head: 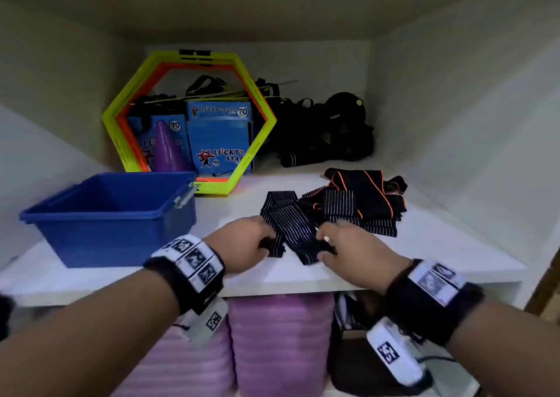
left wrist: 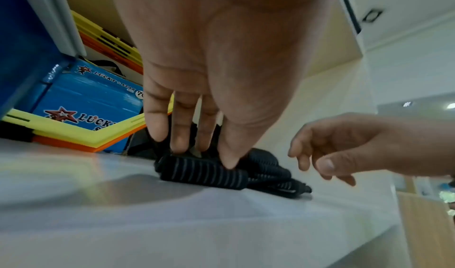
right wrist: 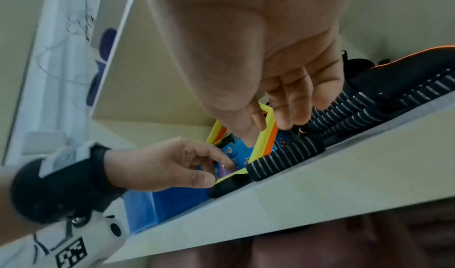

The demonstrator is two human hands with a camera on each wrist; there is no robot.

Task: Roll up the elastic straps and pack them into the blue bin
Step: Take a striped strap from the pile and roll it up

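Where both hands meet at the shelf's front edge, the left hand (head: 239,246) pinches the striped strap (head: 291,229)'s rolled end; the right hand (head: 342,245) hovers loosely curled, holding nothing. Beyond, tangled straps (head: 363,202) overlap uncountably. One blue bin (head: 112,214) sits left.

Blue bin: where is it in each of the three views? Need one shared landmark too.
Head: blue bin at left on the white shelf, left of both hands.
Left wrist: only its wall and grey latch, top-left corner.
Right wrist: a blue strip low at centre-left, behind the left hand.
Shared landmark: yellow hexagon frame.
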